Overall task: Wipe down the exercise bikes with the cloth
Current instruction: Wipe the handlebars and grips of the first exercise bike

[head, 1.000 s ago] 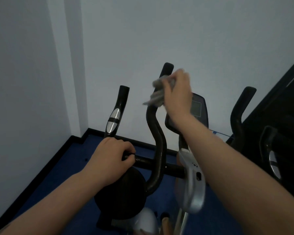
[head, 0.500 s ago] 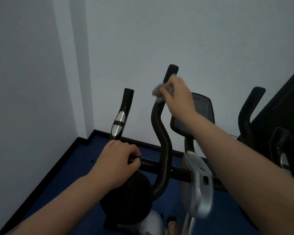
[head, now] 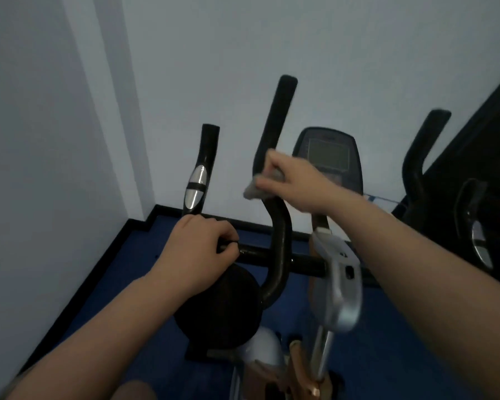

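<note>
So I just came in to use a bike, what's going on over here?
A person is wiping down an exercise bike. The right hand grips a grey cloth wrapped round the tall curved handlebar, about halfway up it, below its bare top end. The left hand holds the crossbar beside the shorter handle with silver pads, as if to steady the bike. The console screen sits just behind the cloth hand.

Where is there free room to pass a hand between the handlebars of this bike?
Free gap: between the left grip with silver sensor and the curved handlebar, above the crossbar. Crowded: the left hand grips the crossbar; the right hand holds the cloth on the curved handlebar, beside the console.
</note>
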`<state>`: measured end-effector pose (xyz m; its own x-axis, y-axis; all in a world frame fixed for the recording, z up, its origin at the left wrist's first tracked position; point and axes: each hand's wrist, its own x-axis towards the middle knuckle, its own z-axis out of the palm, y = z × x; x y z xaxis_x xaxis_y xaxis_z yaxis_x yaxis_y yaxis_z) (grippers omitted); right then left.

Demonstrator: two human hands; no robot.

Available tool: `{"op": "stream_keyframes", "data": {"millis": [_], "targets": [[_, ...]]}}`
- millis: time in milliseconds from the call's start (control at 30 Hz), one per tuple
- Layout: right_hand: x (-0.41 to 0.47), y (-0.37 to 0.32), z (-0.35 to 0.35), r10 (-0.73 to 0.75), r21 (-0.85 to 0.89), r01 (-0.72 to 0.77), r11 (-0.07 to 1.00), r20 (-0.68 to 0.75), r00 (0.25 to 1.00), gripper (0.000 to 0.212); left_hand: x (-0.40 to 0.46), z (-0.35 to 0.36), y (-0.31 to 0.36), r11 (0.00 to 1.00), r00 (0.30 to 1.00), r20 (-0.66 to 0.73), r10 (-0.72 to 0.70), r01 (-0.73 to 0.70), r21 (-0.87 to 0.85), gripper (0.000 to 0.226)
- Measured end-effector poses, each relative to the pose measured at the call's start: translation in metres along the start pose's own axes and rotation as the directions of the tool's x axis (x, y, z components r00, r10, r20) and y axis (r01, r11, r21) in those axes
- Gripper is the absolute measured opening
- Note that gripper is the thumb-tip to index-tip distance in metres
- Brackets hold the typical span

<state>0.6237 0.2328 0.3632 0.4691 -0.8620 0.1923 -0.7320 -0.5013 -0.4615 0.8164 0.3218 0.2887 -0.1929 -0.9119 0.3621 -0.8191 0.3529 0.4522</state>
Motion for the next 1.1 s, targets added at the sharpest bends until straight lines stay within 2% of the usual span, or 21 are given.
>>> {"op": "stream_keyframes", "data": {"millis": [67, 133, 200, 300, 400, 500, 600, 700, 767, 867, 967, 1100], "targets": [[0.005, -0.014, 0.007, 0.077, 0.042, -0.072, 0.997, -0.138, 0.987, 0.020, 0.000, -0.002, 0.001, 1.000, 1.000, 0.011, -0.004, 0.004, -0.011, 0.011], [-0.009, -0.021, 0.028, 0.185, 0.093, -0.165, 0.982, -0.300, 0.936, 0.021, -0.001, -0.004, 0.003, 0.999, 1.000, 0.026, -0.017, 0.018, -0.045, 0.013], [-0.046, -0.020, 0.049, 0.245, 0.087, -0.229, 0.969, -0.387, 0.889, 0.019, -0.001, -0.005, 0.004, 0.997, 0.999, 0.034, -0.023, 0.026, -0.067, 0.015], [-0.104, -0.021, 0.068, 0.351, 0.268, -0.262, 0.927, -0.375, 0.858, 0.020, -0.002, -0.005, 0.004, 0.997, 0.998, 0.046, -0.035, 0.038, -0.071, 0.017], [-0.098, -0.025, 0.060, 0.421, 0.346, -0.313, 0.884, -0.303, 0.855, 0.017, -0.002, -0.005, 0.005, 0.997, 0.999, 0.037, -0.040, 0.042, -0.060, 0.017], [-0.076, -0.031, 0.055, 0.432, 0.307, -0.317, 0.897, -0.466, 0.772, 0.017, -0.003, -0.005, 0.006, 0.998, 0.998, 0.041, -0.056, 0.058, -0.039, 0.018], [-0.112, -0.041, 0.091, 0.448, 0.334, -0.306, 0.892, -0.554, 0.702, 0.016, -0.005, -0.004, 0.006, 0.998, 0.999, 0.021, -0.047, 0.048, -0.041, 0.017], [-0.162, -0.054, 0.122, 0.419, 0.365, -0.255, 0.896, -0.502, 0.757, 0.013, -0.004, -0.004, 0.005, 0.999, 0.999, 0.010, -0.031, 0.031, -0.033, 0.016], [-0.154, -0.051, 0.115, 0.327, 0.238, -0.237, 0.942, -0.491, 0.808, 0.012, -0.003, -0.003, 0.005, 0.999, 1.000, 0.010, -0.027, 0.027, -0.031, 0.016], [-0.107, -0.047, 0.087, 0.276, 0.037, -0.306, 0.951, -0.545, 0.792, 0.013, -0.002, -0.004, 0.006, 0.999, 0.999, 0.017, -0.035, 0.035, -0.040, 0.018], [-0.099, -0.047, 0.087, 0.315, 0.075, -0.336, 0.939, -0.580, 0.752, 0.014, -0.004, -0.003, 0.005, 0.999, 0.999, 0.015, -0.036, 0.037, -0.035, 0.020], [-0.145, -0.051, 0.110, 0.311, 0.209, -0.233, 0.950, -0.550, 0.775, 0.014, -0.006, -0.001, 0.002, 0.999, 1.000, -0.007, -0.014, 0.014, -0.050, 0.020]]}}
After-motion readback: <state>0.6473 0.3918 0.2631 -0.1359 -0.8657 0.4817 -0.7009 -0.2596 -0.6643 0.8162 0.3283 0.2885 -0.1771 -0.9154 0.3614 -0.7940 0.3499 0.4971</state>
